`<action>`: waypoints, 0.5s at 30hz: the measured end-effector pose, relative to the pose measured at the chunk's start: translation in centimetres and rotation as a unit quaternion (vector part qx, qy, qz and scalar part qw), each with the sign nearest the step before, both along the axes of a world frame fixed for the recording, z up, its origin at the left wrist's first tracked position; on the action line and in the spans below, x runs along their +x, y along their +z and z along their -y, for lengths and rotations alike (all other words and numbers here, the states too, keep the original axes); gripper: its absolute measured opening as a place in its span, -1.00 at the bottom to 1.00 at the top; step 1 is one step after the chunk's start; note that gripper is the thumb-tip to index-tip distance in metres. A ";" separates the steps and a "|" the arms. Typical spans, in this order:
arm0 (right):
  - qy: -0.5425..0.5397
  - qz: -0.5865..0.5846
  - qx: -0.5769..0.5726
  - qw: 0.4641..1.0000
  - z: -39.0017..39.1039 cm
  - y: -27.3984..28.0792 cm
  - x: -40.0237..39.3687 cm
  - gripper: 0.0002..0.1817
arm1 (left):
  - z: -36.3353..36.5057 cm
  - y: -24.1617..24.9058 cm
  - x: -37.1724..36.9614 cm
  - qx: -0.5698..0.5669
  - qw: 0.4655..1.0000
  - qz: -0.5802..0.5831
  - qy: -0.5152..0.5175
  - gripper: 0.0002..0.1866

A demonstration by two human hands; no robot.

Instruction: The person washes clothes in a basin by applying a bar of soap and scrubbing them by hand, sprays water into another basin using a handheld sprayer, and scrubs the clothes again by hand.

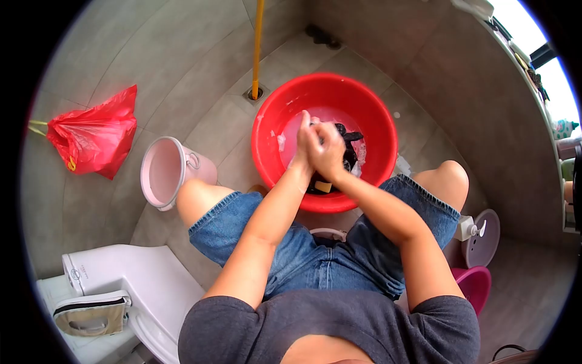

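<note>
Over the red basin (pixel 383 151), my left hand (pixel 303 141) and my right hand (pixel 328 150) are pressed together. Both look closed, the right one curled against the left and slightly blurred. Whatever lies between the palms is mostly hidden; a small dark patch shows by the right fingers. Beneath and to the right of them, wet black cloth (pixel 350 145) lies in the basin. A yellowish block like a bar of soap (pixel 323 187) rests on dark cloth near the basin's front rim. Suds and cloudy water surround the cloth.
Left of the basin stands a pink bucket (pixel 203 167), beside a red plastic bag (pixel 100 133). A yellow pole (pixel 258 48) stands in the floor drain. The toilet (pixel 139 273) is at lower left. A pump bottle (pixel 467 229) and a magenta tub (pixel 476 285) are at right.
</note>
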State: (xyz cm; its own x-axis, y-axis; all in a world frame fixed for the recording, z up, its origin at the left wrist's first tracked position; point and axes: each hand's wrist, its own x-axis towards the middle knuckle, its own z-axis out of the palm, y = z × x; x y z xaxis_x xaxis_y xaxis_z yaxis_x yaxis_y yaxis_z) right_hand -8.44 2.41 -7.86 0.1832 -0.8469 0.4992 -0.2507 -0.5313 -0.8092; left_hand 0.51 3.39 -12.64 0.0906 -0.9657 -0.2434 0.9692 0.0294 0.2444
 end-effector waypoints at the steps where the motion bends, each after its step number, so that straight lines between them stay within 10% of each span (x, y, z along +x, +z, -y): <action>1: 0.010 -0.011 -0.031 0.999 -0.5 -0.4 0.6 -0.82 | 0.0 0.4 0.4 0.042 0.998 0.022 0.034 -0.55; 2: 0.020 -0.023 -0.062 0.998 -0.9 -0.6 1.0 -0.77 | -0.1 1.0 0.2 0.092 0.992 0.062 0.064 -0.58; 3: 0.031 -0.036 -0.096 0.994 -1.3 -0.4 0.9 -0.72 | -0.4 -0.7 0.8 -0.228 0.970 -0.003 -0.089 -0.67; 5: -0.072 -0.078 0.088 0.990 1.8 -0.6 0.0 -0.60 | -0.9 5.0 -3.1 0.126 0.989 0.073 0.026 -0.75; 9: -0.111 -0.040 0.187 0.975 0.3 2.0 -0.3 -0.54 | -0.9 5.7 -3.6 0.108 0.991 0.077 -0.009 -0.69; 12: -0.030 0.030 0.054 0.998 -3.5 3.2 1.0 -0.58 | -1.1 3.7 -0.5 -0.015 0.968 0.244 -0.048 -0.60; 15: -0.033 -0.057 0.045 0.997 -0.4 1.2 0.4 -0.61 | -1.6 6.0 -2.1 0.102 0.985 0.141 -0.008 -0.67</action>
State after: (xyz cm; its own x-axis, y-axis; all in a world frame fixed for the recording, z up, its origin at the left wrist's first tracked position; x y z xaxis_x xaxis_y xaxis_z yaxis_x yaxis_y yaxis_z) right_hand -8.02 2.85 -6.64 0.1760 -0.8998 0.3992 -0.3752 -0.4363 -0.8178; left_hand -1.63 5.01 -6.60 0.1670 -0.9014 -0.3994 0.8621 -0.0630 0.5027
